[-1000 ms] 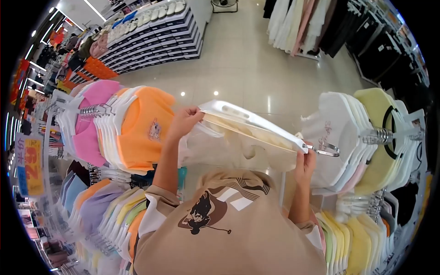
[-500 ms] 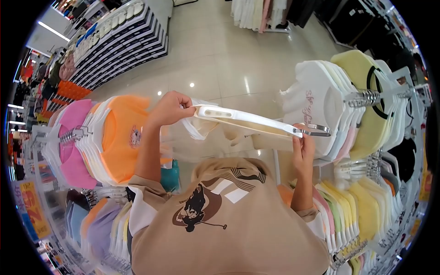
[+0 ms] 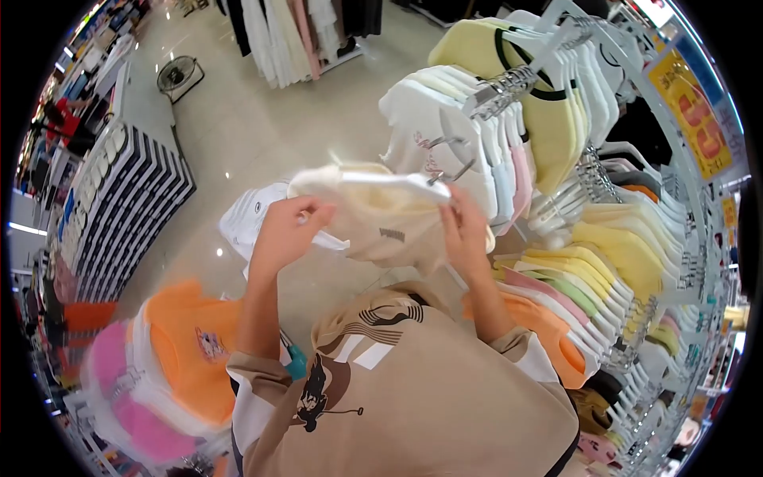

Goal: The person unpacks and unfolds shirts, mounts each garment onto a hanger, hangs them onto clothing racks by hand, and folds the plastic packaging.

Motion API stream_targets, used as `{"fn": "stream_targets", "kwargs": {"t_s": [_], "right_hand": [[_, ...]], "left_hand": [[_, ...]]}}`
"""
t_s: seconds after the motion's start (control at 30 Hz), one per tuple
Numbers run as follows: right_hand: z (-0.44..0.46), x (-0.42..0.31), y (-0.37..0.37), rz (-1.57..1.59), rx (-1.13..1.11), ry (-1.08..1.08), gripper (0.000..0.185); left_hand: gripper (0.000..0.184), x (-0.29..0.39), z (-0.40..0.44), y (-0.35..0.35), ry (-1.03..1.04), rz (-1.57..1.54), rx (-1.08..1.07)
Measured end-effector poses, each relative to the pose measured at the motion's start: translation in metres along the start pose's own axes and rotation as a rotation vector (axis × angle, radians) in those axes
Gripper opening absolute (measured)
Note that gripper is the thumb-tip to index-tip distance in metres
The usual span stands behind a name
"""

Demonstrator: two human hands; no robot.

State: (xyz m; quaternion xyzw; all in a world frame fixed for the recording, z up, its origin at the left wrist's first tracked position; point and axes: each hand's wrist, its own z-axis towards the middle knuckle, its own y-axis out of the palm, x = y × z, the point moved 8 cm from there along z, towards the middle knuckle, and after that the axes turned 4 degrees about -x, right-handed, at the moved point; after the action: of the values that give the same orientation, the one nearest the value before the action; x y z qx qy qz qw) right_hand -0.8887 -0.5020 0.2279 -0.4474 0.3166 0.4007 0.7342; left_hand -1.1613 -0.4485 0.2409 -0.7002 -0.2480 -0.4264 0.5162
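Observation:
A cream T-shirt (image 3: 393, 238) hangs in front of my chest on a white hanger (image 3: 381, 182), with a small dark print visible on the shirt. My left hand (image 3: 280, 230) is closed, its thumb and fingers pinched at the shirt's left edge. Close to the metal hook, my right hand (image 3: 467, 230) grips the hanger's right end along with some cloth. Beyond my left hand is a white garment (image 3: 253, 213) with a small dark mark. Motion blurs the hanger and the shirt's top edge.
Racks of hung shirts flank me: orange shirts (image 3: 195, 342) at left, white shirts (image 3: 433, 119) and yellow shirts (image 3: 632, 254) at right. Stacked shoe boxes (image 3: 131, 211) and a floor fan (image 3: 180, 75) stand at far left. More clothes (image 3: 274, 40) hang ahead.
My view has swung to the right. The hanger, seen edge-on before, now shows the shirt's printed side facing me. My hands are closer together, and the white garment has come into sight.

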Motion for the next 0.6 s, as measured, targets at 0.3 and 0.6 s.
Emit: {"fn": "stream_targets", "kwargs": {"t_s": [0.3, 0.6], "right_hand": [[0.053, 0.052, -0.031, -0.159, 0.254, 0.106, 0.028], [0.036, 0.013, -0.035, -0.517, 0.322, -0.104, 0.035]], "left_hand": [[0.019, -0.048, -0.02, 0.015, 0.039, -0.153, 0.054], [0.019, -0.171, -0.075, 0.029, -0.187, -0.037, 0.172]]}}
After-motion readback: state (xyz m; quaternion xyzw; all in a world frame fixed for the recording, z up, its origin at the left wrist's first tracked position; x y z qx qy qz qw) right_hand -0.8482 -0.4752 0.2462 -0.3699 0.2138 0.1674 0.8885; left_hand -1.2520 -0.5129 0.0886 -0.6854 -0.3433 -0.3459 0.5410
